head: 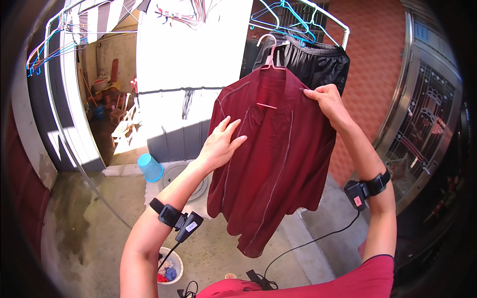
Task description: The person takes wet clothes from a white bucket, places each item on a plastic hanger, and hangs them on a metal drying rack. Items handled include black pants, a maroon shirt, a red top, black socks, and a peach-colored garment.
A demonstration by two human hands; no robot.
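A dark red long-sleeved garment (257, 160) hangs on a pink clothes hanger (273, 61) in front of me, its pale seams showing. My right hand (329, 100) pinches the cloth at the garment's right shoulder between thumb and fingers. My left hand (221, 143) lies against the left front with its fingers apart and grips nothing. Black elastic-waisted clothing (320, 61) hangs just behind the red garment, near blue hangers (298, 18). What the pink hanger's hook rests on cannot be told.
A pale metal rack frame (346, 37) spans the top right. More hangers (48, 56) hang at upper left. On the ground stand an upturned blue plastic basket (149, 167) and a white basin (179, 266) holding cloths. A metal door (421, 123) is at right.
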